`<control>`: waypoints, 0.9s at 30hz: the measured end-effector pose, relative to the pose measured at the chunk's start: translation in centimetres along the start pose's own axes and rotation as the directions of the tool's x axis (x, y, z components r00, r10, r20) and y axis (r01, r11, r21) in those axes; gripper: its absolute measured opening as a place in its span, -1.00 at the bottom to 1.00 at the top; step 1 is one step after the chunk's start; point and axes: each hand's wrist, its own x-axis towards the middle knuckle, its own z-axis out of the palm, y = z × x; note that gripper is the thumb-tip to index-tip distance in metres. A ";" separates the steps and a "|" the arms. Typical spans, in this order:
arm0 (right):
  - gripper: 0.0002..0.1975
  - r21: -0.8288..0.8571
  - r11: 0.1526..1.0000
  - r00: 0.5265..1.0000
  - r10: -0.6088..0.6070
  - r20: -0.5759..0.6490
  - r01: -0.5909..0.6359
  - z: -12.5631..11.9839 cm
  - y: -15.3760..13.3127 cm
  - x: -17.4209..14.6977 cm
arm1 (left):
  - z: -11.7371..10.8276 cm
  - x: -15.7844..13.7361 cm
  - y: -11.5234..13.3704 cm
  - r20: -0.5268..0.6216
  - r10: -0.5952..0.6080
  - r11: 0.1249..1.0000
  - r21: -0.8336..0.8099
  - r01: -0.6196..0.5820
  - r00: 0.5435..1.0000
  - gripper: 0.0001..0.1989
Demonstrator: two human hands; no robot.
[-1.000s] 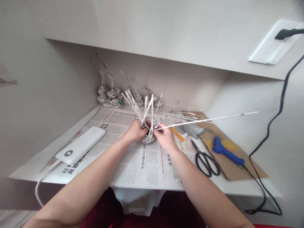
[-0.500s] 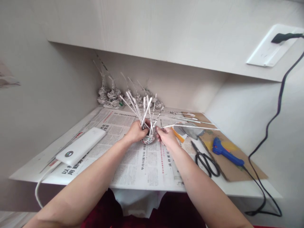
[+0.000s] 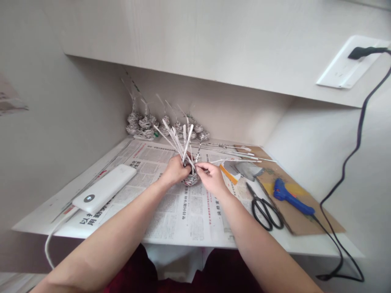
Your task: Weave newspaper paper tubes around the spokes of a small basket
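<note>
A small woven paper basket [image 3: 191,179] stands on newspaper in the middle, with several rolled-paper stakes [image 3: 187,142] fanning up from it. My left hand [image 3: 176,169] is closed on the basket's left side, its fingertips partly hidden among the stakes. At the right rim my right hand [image 3: 211,176] pinches a paper strip, thumb and forefinger together. A long thin paper strip [image 3: 238,161] stretches out to the right behind that hand.
Finished woven pieces [image 3: 146,124] line the back wall. To the right lie scissors [image 3: 265,208], a blue glue gun [image 3: 291,197] with its cord, and cardboard [image 3: 305,224]. A white power bank [image 3: 105,188] lies left on the newspaper [image 3: 171,215].
My right hand has moved left and in against the basket's rim. The long strip's far end has drawn leftward, and the stakes lean slightly more to the left.
</note>
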 end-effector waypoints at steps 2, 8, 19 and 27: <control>-0.83 0.137 0.987 0.996 0.073 0.045 -0.079 -0.1 -0.2 0.1 | 0.0 0.0 0.1 0.009 -0.009 1.000 -0.019 0.009 1.000 -0.75; -0.92 0.357 0.920 0.986 0.131 0.103 -0.160 -0.4 -1.0 0.2 | 0.2 -0.1 -0.1 0.013 -0.061 0.995 -0.083 0.062 0.998 -0.69; -0.89 -0.250 0.956 0.986 -0.166 -0.018 0.156 0.4 -0.6 -0.3 | 0.3 -0.2 0.2 0.011 0.015 0.999 -0.029 -0.014 1.000 -0.68; -0.91 0.005 0.994 0.981 0.111 -0.156 -0.112 0.3 0.6 0.5 | 0.0 -0.1 0.2 0.129 -0.064 0.997 -0.033 0.069 0.990 -0.79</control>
